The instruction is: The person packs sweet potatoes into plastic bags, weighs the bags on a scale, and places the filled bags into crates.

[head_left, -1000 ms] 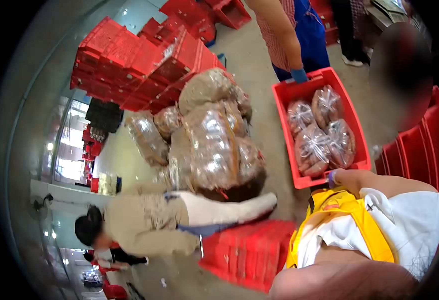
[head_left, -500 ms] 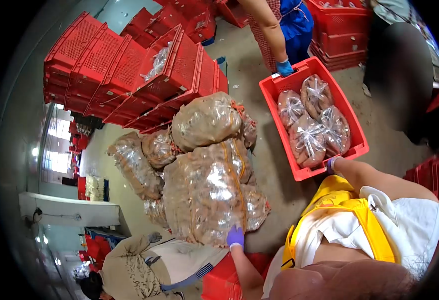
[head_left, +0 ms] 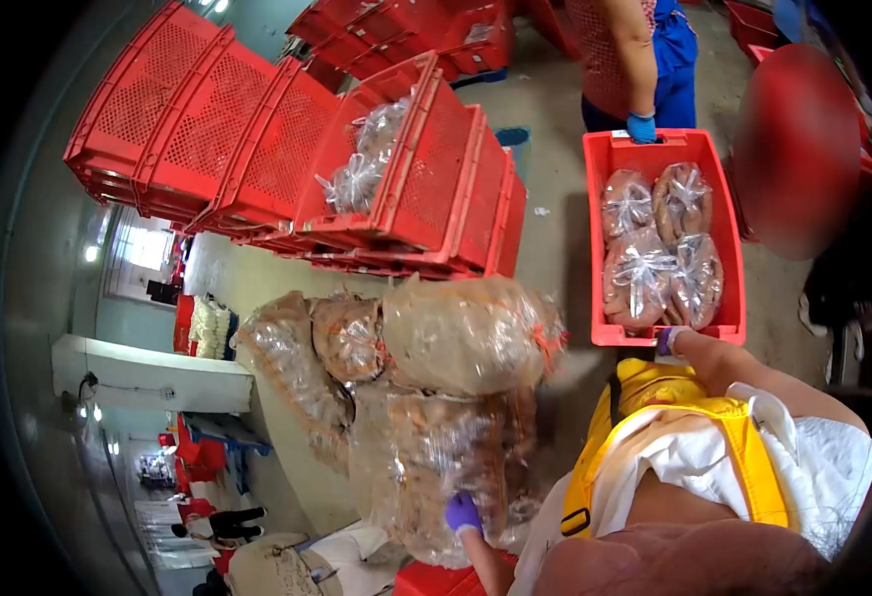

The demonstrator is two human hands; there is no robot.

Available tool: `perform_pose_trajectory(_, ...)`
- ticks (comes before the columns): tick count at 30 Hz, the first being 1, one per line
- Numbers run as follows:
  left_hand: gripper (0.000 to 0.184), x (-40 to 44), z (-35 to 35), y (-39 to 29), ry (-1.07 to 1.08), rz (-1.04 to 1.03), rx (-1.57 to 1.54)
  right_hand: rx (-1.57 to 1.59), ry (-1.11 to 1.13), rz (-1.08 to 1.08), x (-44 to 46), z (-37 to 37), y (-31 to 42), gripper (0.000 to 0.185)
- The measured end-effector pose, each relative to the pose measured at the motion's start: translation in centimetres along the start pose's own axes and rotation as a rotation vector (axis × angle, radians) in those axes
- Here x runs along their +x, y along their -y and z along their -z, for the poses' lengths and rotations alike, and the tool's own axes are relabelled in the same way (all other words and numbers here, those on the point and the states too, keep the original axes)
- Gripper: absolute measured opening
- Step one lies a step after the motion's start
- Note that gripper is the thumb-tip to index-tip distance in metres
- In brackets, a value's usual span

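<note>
My right hand (head_left: 667, 341), in a purple glove, grips the near end of a red crate (head_left: 596, 238). Several clear bags (head_left: 639, 278) of brownish contents, tied at the top, lie inside it. A co-worker's blue-gloved hand (head_left: 641, 128) holds the crate's far end. At the lower middle my purple-gloved left hand (head_left: 464, 513) rests against a large plastic-wrapped sack (head_left: 436, 447), its fingers appearing laid on the surface. Above that sack lies another bulky sack (head_left: 466, 333) with a red tie at its right end.
Stacked red crates (head_left: 287, 149) stand at the upper left, the nearest holding clear bags (head_left: 366, 159). More sacks (head_left: 292, 353) lie left of the pile. A co-worker (head_left: 277, 568) is bent low at the bottom left. Another red crate (head_left: 436, 579) is at the bottom edge.
My left hand has come into view and touches the large sack. The view has shifted, so the sacks sit lower. The held crate remains between my right hand and the co-worker's hand.
</note>
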State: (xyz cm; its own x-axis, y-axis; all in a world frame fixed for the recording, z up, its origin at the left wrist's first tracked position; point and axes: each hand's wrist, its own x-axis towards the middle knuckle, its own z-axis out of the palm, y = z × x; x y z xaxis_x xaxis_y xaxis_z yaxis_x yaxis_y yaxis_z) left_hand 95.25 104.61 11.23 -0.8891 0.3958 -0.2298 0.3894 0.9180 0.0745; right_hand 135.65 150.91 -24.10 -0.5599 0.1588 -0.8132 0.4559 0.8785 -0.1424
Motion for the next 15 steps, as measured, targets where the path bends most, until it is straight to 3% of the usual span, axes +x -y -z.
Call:
perform_pose_trajectory(1,0.039,3.5,1.3,-4.6,-0.126,-0.038,-0.146,0.432,-0.092,-0.120,2.2,0.5,-3.5,0.035)
perform_pose_trajectory(3,0.036,12.1,3.8,-16.3,-0.311,-0.113,-0.332,0.339,-0.132,-0.069,4.6,7.6,-11.7,0.037)
perform_pose_trajectory(4,0.036,15.5,4.1,-22.0,-0.501,-0.361,-0.632,0.272,-0.119,-0.007,4.7,8.8,-15.2,0.041)
perform_pose_trajectory(5,0.037,19.0,6.1,-27.1,-0.429,-0.288,-0.363,0.210,-0.089,0.072,4.6,8.8,-17.5,0.045)
perform_pose_trajectory(6,0.039,21.8,8.7,-32.8,-0.571,-0.529,-0.255,0.156,-0.060,0.159,4.4,8.8,-19.4,0.049)
perform_pose_trajectory(8,0.059,26.3,14.2,-42.1,-0.593,-0.685,0.020,-0.072,-0.155,0.272,4.2,10.0,-25.0,0.045)
perform_pose_trajectory(9,0.064,28.7,16.5,-46.2,-0.675,-0.692,0.087,-0.280,-0.283,0.341,3.3,12.0,-27.5,0.042)
perform_pose_trajectory(12,0.069,34.8,19.4,-51.1,-0.726,-0.660,0.173,-0.129,0.012,0.147,-0.6,20.5,-30.9,0.033)
perform_pose_trajectory(13,0.069,37.2,19.3,-52.0,-0.720,-0.642,0.173,0.133,0.019,-0.045,1.2,21.1,-32.7,0.034)
perform_pose_trajectory(14,0.069,39.2,19.2,-52.6,-0.707,-0.608,0.187,0.023,-0.106,0.136,3.3,21.4,-35.2,0.034)
perform_pose_trajectory(15,0.061,41.3,18.8,-53.0,-0.521,-0.442,0.083,-0.084,-0.232,0.317,5.9,20.7,-38.5,0.035)
